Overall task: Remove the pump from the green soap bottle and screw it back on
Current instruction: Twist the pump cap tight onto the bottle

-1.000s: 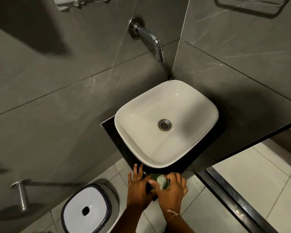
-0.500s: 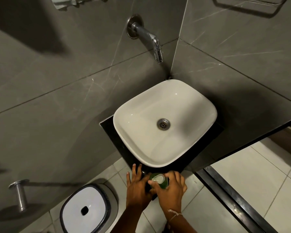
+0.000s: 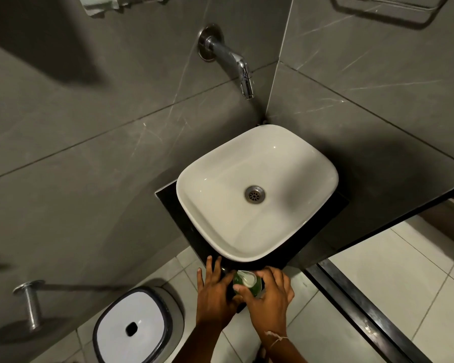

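Green soap bottle [image 3: 254,285] stands at the near corner of the dark surface [image 3: 312,242], just in front of the white basin's [image 3: 257,189] near rim, and only a sliver of its green body shows between the two hands. Its white pump [image 3: 247,277] sits on top, with the flat head pointing roughly toward the basin. The right hand [image 3: 269,302] comes in from the near right and curls over the bottle: its thumb lies across the near side just below the pump, and its other fingers [image 3: 278,277] wrap round the far right side, so the hand is closed on the bottle and pump collar. The left hand [image 3: 212,297] presses against the bottle's left side; its fingers [image 3: 209,268] are spread and extended, reaching up over the surface's near edge. Whether it truly grips the bottle is unclear. A thin string band [image 3: 275,337] circles the right wrist. Beyond the basin, a chrome tap [image 3: 236,61] juts from the grey tiled wall. Below left, on the tiled floor, stands a white-lidded bin [image 3: 133,327].
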The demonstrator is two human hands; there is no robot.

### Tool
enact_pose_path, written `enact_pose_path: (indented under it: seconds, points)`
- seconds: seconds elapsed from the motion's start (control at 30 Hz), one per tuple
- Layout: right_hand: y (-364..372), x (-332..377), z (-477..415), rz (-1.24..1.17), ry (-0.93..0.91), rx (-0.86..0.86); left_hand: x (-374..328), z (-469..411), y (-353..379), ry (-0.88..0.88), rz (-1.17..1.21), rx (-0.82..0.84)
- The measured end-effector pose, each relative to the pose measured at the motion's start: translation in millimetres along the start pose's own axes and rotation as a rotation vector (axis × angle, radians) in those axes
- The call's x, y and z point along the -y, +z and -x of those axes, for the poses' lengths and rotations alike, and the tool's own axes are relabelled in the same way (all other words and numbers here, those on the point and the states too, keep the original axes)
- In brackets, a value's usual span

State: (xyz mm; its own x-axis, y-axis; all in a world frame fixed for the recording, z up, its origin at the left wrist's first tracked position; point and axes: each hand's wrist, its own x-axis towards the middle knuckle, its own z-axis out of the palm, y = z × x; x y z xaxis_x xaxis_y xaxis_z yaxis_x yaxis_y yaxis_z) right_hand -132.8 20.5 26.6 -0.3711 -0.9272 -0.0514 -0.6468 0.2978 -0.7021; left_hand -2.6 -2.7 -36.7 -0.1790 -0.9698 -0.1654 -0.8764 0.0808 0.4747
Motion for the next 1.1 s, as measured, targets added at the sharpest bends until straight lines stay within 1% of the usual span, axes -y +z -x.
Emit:
enact_pose_path:
  seconds: [0.1, 0.2, 0.3, 0.43, 0.57, 0.7, 0.77, 0.83, 0.9, 1.0, 1.1]
  points:
    - [-4, 3, 3, 0.025, -0.038, 0.017, -2, 0, -2, 0.000, 0.030, -0.014]
    - [-10, 8, 5, -0.014, -0.074, -0.012, -2, 0, -2, -0.006, 0.049, -0.018]
    - [-18, 8, 4, -0.012, -0.195, -0.019, -1, 0, -3, -0.007, 0.049, -0.007]
    - [-32, 9, -4, 0.038, -0.340, 0.024, -1, 0, -4, 0.019, 0.039, 0.002]
    - [-46, 13, -18, 0.110, -0.485, 0.126, -2, -2, -6, 0.012, 0.048, 0.012]
    - [-61, 13, -31, 0.268, -0.658, 0.303, -2, 0, -7, 0.023, 0.051, 0.018]
    - [-68, 14, -36, 0.325, -0.690, 0.365, -1, 0, -7, 0.021, 0.044, 0.025]
    - [-73, 16, -38, 0.258, -0.624, 0.360, -1, 1, -7, 0.014, 0.038, 0.031]
    - [-73, 20, -37, 0.143, -0.494, 0.273, -1, 1, -6, 0.011, 0.024, 0.029]
    - [-66, 27, -31, 0.124, -0.308, 0.141, -1, 0, -6, 0.012, 0.030, 0.014]
    - [-56, 29, -24, 0.065, -0.187, 0.151, -2, 0, -6, 0.008, 0.040, 0.013]
